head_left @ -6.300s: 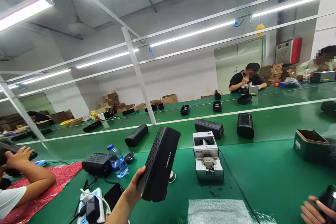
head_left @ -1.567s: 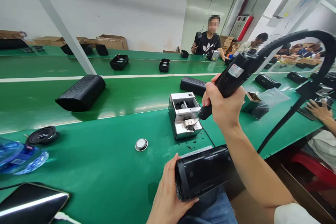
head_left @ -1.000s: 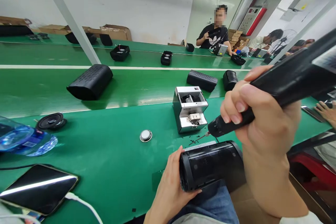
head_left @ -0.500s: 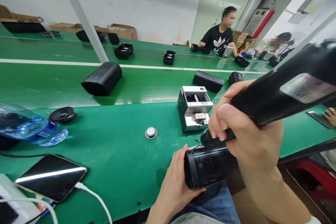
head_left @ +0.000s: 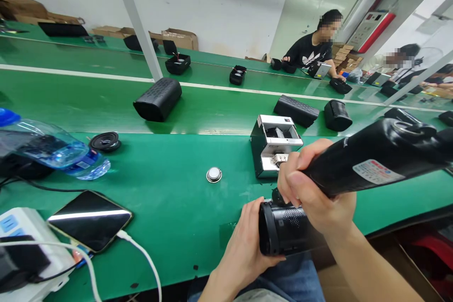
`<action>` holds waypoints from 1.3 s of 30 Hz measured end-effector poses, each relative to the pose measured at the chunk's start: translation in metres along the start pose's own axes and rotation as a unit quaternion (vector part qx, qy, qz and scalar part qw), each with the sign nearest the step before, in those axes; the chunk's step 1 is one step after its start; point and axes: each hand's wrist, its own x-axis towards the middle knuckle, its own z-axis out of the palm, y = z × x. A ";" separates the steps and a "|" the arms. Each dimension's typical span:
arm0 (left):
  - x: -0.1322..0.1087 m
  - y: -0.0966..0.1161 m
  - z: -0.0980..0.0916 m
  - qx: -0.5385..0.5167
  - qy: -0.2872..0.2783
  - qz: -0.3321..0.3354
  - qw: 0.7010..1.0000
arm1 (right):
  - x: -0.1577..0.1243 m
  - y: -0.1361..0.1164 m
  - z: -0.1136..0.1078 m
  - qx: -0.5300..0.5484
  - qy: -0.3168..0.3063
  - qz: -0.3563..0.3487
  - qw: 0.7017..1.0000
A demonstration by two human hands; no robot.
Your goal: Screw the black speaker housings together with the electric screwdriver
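Clamped by the fingers of the right hand (head_left: 320, 193): a black electric screwdriver (head_left: 375, 153), slanting down to the left. Clasped at its left end by the fingers of the left hand (head_left: 244, 236): a black speaker casing (head_left: 288, 229), just above the blue-jeaned lap (head_left: 297, 278). Impossible to see the bit, down at the casing's upper edge; cannot tell whether touching a screw. Hidden behind the right hand and wrist, the casing's right end; cut off at the right border, the screwdriver's rear. Partly covered by the same hand, a silver-and-dark box device (head_left: 278, 140), close in front. Left of it, a small metal disc (head_left: 214, 174); farther left, a round black speaker part (head_left: 105, 141), a leaning bottle (head_left: 76, 153) and a phone (head_left: 90, 222) on a white cable (head_left: 148, 264). Beyond, three black casings (head_left: 159, 99). Sideways room over the green tabletop (head_left: 170, 207), from left hand to phone; tighter forward, against the device. Nearest below, the dark table edge (head_left: 170, 285).
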 end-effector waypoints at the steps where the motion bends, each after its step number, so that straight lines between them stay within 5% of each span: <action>1: 0.000 0.000 0.000 -0.008 -0.005 -0.003 1.000 | 0.000 0.001 -0.001 -0.005 -0.003 -0.003 1.000; 10: 0.000 0.001 0.001 -0.018 -0.007 -0.028 0.999 | 0.000 0.003 0.006 0.002 0.008 0.009 1.000; 15: -0.002 -0.004 0.004 -0.004 -0.001 -0.019 1.000 | 0.015 -0.019 0.001 0.052 -0.027 0.029 0.998; 20: -0.006 -0.015 0.004 0.019 -0.004 -0.027 0.999 | 0.046 -0.049 -0.034 0.028 0.105 -0.102 0.989; 24: -0.008 -0.017 0.004 0.029 -0.005 -0.029 0.999 | 0.068 -0.034 -0.058 -0.057 0.207 -0.147 0.966; 30: -0.007 -0.019 0.004 0.026 -0.015 -0.028 0.999 | 0.079 0.003 -0.059 -0.106 0.227 -0.103 0.963; 39: -0.008 -0.021 0.004 0.026 -0.013 -0.043 0.999 | 0.079 0.002 -0.061 -0.101 0.247 -0.089 0.960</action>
